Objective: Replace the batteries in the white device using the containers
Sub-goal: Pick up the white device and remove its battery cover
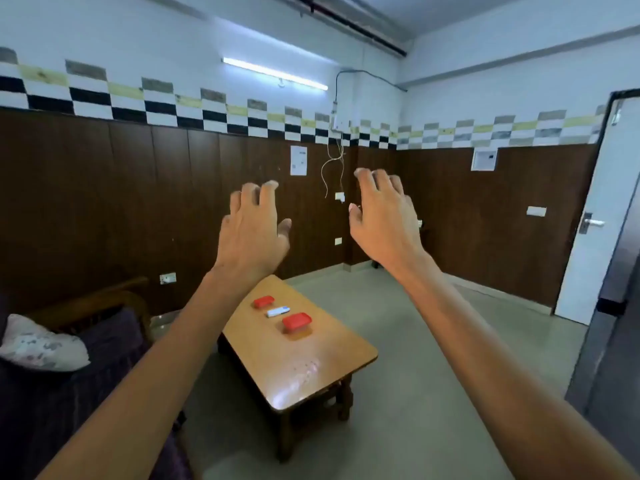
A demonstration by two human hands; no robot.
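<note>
Left hand: your left hand hangs in the air ahead of you, its back toward the camera. It is well apart from the bench and shows against the brown panelling.
Left fingers: its fingers are spread and loosely bent forward, with the thumb out toward 3 o'clock. They hold nothing.
Right hand: your right hand is up at about the same height, at 3 o'clock of the left hand, with a gap between the two.
Right fingers: its fingers lie closer together and bend at the tips, with the thumb out toward 9 o'clock. Nothing is in them.
Device: the white device lies flat on the far half of the bench, between the two containers. Its length runs roughly from 8 to 2 o'clock, and neither hand touches it.
Far container: the far container sits at 11 o'clock of the device, just beside it, with its red lid on.
Near container: the near container sits at 5 o'clock of the device, just beside it, also with a red lid on.
Bench: it is low and wooden with a glossy top and dark legs. It stands on the grey floor, and glare shows on its near end.
Sofa: a dark sofa with a wooden arm stands at 9 o'clock of the bench. A pale patterned cushion lies on it.
Door: a white door with a metal handle stands at 3 o'clock of the view.
Wall: a lit tube light is at 12 o'clock. A paper sheet hangs below it, with loose wires just beside the sheet.
</note>
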